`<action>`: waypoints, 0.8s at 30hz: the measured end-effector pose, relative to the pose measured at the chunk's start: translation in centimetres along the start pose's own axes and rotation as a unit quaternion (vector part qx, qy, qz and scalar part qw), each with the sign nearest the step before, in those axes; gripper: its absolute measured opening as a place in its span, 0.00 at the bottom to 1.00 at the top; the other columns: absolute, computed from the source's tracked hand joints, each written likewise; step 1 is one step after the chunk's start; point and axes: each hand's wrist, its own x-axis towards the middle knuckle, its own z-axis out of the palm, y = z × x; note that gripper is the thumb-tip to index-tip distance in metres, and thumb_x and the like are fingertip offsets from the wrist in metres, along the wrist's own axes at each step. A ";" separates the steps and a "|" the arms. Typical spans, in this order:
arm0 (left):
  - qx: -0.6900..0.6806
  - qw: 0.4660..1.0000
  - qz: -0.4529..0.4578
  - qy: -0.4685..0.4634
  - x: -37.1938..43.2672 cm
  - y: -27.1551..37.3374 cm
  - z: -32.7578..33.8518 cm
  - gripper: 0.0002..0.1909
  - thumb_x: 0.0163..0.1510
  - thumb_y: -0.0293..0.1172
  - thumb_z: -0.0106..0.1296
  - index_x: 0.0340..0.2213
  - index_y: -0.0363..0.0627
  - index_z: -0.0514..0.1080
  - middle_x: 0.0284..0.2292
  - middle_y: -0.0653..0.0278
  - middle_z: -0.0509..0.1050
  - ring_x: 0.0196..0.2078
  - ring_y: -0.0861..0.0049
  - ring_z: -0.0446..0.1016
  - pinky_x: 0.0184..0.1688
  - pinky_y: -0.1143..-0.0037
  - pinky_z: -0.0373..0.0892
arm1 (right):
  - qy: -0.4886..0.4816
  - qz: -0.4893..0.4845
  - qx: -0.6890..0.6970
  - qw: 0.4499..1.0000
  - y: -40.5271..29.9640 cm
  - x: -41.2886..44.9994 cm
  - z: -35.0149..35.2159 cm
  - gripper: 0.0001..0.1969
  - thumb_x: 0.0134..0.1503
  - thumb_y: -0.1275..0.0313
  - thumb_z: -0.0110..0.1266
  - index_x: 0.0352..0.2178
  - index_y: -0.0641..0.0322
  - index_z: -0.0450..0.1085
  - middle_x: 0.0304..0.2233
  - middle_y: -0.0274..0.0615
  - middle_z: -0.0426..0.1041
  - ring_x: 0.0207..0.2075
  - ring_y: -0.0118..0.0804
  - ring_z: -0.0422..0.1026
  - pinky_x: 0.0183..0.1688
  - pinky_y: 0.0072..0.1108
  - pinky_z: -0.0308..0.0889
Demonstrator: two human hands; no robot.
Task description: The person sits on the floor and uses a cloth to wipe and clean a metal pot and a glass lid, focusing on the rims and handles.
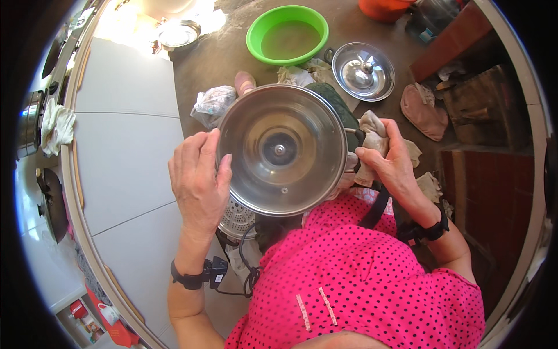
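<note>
A wide stainless-steel pot lid [248, 174] is in front of me with its hollow side up. A screw sits at its centre and a small vent hole shows near the lower rim. My left hand [196, 174] grips the left rim, thumb over the edge. At the right edge is a dark loop handle [358, 138]. My right hand [394, 161] pinches a crumpled, stained cloth [372, 135] against this handle. Beneath the lid, at lower left, part of a perforated steel steamer tray [237, 219] shows; the rest is hidden.
Beyond the lid stands a green basin [256, 41] of murky water. A second steel lid [355, 80] with a knob lies right of it. A plastic bag [213, 104] and a pink slipper [423, 114] are on the floor. White cabinet fronts [130, 148] run along my left; a cable [244, 257] hangs near my left wrist.
</note>
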 end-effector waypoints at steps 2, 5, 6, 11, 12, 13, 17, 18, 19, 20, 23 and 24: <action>-0.008 1.000 -0.012 0.004 1.1 0.1 0.1 0.26 0.45 0.25 0.61 0.49 0.41 0.70 0.44 0.59 0.71 0.46 0.63 0.70 0.49 0.67 0.64 | 0.030 -0.022 -0.040 0.998 -0.5 -0.1 -0.1 0.23 0.53 0.73 0.60 0.49 0.62 0.62 0.36 0.35 0.68 0.36 0.24 0.67 0.39 0.20 0.67; -0.014 1.000 -0.016 -0.006 2.0 -0.5 0.9 0.26 0.44 0.27 0.63 0.47 0.42 0.71 0.43 0.61 0.71 0.46 0.63 0.68 0.47 0.67 0.64 | 0.001 -0.001 -0.017 1.000 -0.4 -0.2 -0.4 0.22 0.53 0.74 0.59 0.48 0.62 0.62 0.37 0.36 0.68 0.37 0.25 0.67 0.40 0.20 0.67; -0.010 1.000 -0.009 -0.019 2.2 -0.7 1.2 0.26 0.42 0.28 0.64 0.46 0.43 0.72 0.42 0.62 0.71 0.46 0.63 0.68 0.47 0.67 0.63 | 0.011 -0.011 -0.029 0.999 -0.1 -0.1 -0.3 0.22 0.52 0.75 0.59 0.48 0.62 0.63 0.38 0.37 0.68 0.38 0.25 0.66 0.41 0.20 0.66; -0.056 0.998 0.002 -0.019 3.2 -0.6 2.1 0.25 0.43 0.29 0.64 0.46 0.43 0.72 0.43 0.62 0.71 0.46 0.63 0.68 0.49 0.67 0.63 | 0.064 -0.078 -0.137 0.985 -1.4 0.3 -0.6 0.21 0.51 0.75 0.59 0.47 0.64 0.64 0.37 0.38 0.69 0.38 0.27 0.68 0.42 0.21 0.66; -0.067 0.998 0.003 -0.017 3.3 -0.8 2.3 0.24 0.45 0.30 0.63 0.46 0.42 0.72 0.43 0.61 0.72 0.46 0.63 0.68 0.51 0.68 0.64 | 0.077 -0.132 -0.186 0.971 -1.5 0.2 -0.6 0.21 0.51 0.75 0.58 0.47 0.65 0.65 0.36 0.38 0.70 0.37 0.28 0.68 0.43 0.21 0.66; -0.069 0.997 0.006 -0.016 3.4 -1.0 2.5 0.24 0.45 0.30 0.63 0.46 0.42 0.72 0.43 0.61 0.72 0.46 0.63 0.68 0.51 0.68 0.64 | 0.080 -0.132 -0.187 0.970 -1.8 0.1 -0.6 0.21 0.51 0.75 0.58 0.47 0.65 0.65 0.36 0.38 0.70 0.37 0.28 0.68 0.43 0.21 0.66; -0.255 0.962 -0.082 -0.047 2.8 -2.4 3.9 0.23 0.48 0.29 0.62 0.46 0.39 0.70 0.47 0.56 0.71 0.50 0.62 0.68 0.52 0.66 0.65 | 0.006 -0.113 -0.122 0.986 -4.0 -1.4 0.4 0.23 0.52 0.72 0.60 0.48 0.65 0.63 0.36 0.40 0.71 0.38 0.29 0.69 0.43 0.21 0.66; -0.330 0.932 -0.140 -0.060 2.2 -2.8 4.2 0.23 0.51 0.30 0.61 0.48 0.37 0.69 0.49 0.54 0.70 0.52 0.62 0.68 0.53 0.67 0.65 | -0.026 -0.067 -0.108 0.992 -4.5 -1.6 0.4 0.22 0.52 0.72 0.60 0.47 0.65 0.63 0.36 0.39 0.71 0.38 0.28 0.69 0.43 0.21 0.66; -0.327 0.932 -0.142 -0.058 1.6 -3.1 4.8 0.23 0.51 0.30 0.61 0.48 0.37 0.69 0.49 0.54 0.70 0.52 0.62 0.68 0.53 0.67 0.65 | -0.058 -0.021 -0.094 0.994 -4.8 -1.7 0.3 0.22 0.51 0.72 0.60 0.47 0.66 0.63 0.36 0.38 0.71 0.38 0.27 0.69 0.42 0.21 0.66; -0.319 0.930 -0.183 0.019 0.6 -3.4 5.5 0.23 0.55 0.32 0.57 0.50 0.36 0.67 0.51 0.55 0.69 0.50 0.66 0.70 0.52 0.69 0.66 | -0.063 -0.023 -0.093 0.993 -4.6 -1.7 0.4 0.22 0.51 0.72 0.60 0.47 0.66 0.63 0.36 0.38 0.71 0.38 0.27 0.69 0.42 0.21 0.66; -0.456 0.831 -0.316 0.032 -2.3 -3.4 5.7 0.27 0.60 0.42 0.49 0.55 0.37 0.60 0.54 0.56 0.67 0.50 0.69 0.70 0.52 0.70 0.68 | -0.087 0.056 -0.008 0.995 -3.8 -1.7 0.5 0.21 0.50 0.73 0.60 0.45 0.65 0.64 0.35 0.37 0.72 0.35 0.25 0.70 0.38 0.19 0.68; -0.586 0.707 -0.395 -0.034 -3.4 -3.2 5.4 0.31 0.62 0.49 0.44 0.58 0.39 0.57 0.56 0.55 0.66 0.52 0.67 0.70 0.53 0.67 0.69 | -0.063 0.092 0.045 0.993 -3.6 -1.7 0.7 0.20 0.50 0.73 0.59 0.44 0.65 0.64 0.35 0.37 0.72 0.33 0.24 0.71 0.35 0.17 0.68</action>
